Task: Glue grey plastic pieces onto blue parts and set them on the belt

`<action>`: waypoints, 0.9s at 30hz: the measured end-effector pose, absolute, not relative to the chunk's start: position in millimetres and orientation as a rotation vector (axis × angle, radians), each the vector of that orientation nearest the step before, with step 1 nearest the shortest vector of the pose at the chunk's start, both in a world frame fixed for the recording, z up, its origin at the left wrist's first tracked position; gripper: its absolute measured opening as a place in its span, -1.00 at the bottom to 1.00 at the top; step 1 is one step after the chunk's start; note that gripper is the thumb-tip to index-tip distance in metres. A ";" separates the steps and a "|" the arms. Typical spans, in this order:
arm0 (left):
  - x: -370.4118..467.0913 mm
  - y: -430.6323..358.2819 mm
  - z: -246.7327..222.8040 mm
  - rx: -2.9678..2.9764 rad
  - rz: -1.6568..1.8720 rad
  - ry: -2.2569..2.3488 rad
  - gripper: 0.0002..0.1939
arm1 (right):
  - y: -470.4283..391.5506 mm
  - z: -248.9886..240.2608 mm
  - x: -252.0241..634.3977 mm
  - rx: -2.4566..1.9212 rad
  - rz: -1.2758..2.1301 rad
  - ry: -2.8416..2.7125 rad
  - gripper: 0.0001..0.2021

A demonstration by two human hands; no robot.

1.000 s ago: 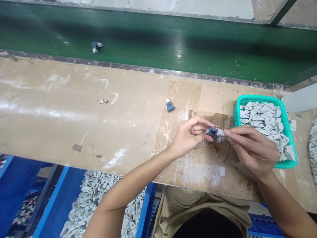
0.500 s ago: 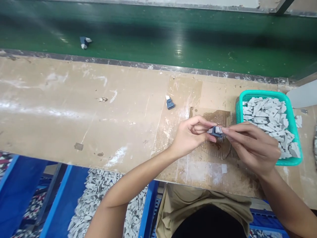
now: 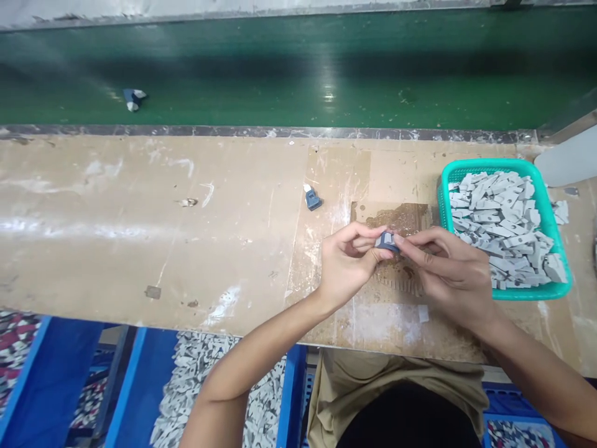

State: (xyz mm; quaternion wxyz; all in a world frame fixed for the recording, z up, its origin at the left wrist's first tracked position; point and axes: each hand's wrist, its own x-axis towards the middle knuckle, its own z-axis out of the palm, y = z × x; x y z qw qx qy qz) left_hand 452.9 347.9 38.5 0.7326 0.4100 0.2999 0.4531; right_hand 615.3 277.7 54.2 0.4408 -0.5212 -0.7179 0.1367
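A small dark blue plastic part [image 3: 388, 241] with a light grey piece set in it is between my two hands, over a worn brown cardboard patch [image 3: 413, 216]. My left hand [image 3: 351, 256] pinches its left side between thumb and fingers. On its right end, the thumb and forefinger of my right hand [image 3: 451, 269] are closed; these fingertips partly hide the part. A similar dark blue part [image 3: 313, 199] with a white tip lies on the table, beyond and left of my hands.
A green basket [image 3: 444, 211] of light grey plastic pieces [image 3: 501, 218] stands right of my hands. Behind the table runs a green belt [image 3: 261, 74] carrying another blue and white part [image 3: 134, 99]. Blue bins [image 3: 133, 379] with many small pieces sit below the table's near edge.
The light grey piece now sits lower in the dark blue part, which has turned a little. Both hands have shifted slightly left. The part on the belt has travelled left; the view has tilted.
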 end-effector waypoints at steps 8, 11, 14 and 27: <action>449.7 346.5 40.1 0.898 0.941 0.755 -0.75 | 277.8 48.1 600.4 -1.344 0.242 -1.706 -0.56; 449.6 348.5 41.2 0.935 0.892 0.775 -0.79 | 278.0 45.8 597.9 -1.354 0.221 -1.668 -0.56; 450.2 353.2 45.7 1.010 0.866 0.776 -0.68 | 278.8 48.4 601.3 -1.354 0.259 -1.711 -0.64; 424.2 389.6 54.8 0.540 0.721 0.883 -0.85 | 268.4 77.0 675.0 -1.594 -0.278 -1.468 -0.41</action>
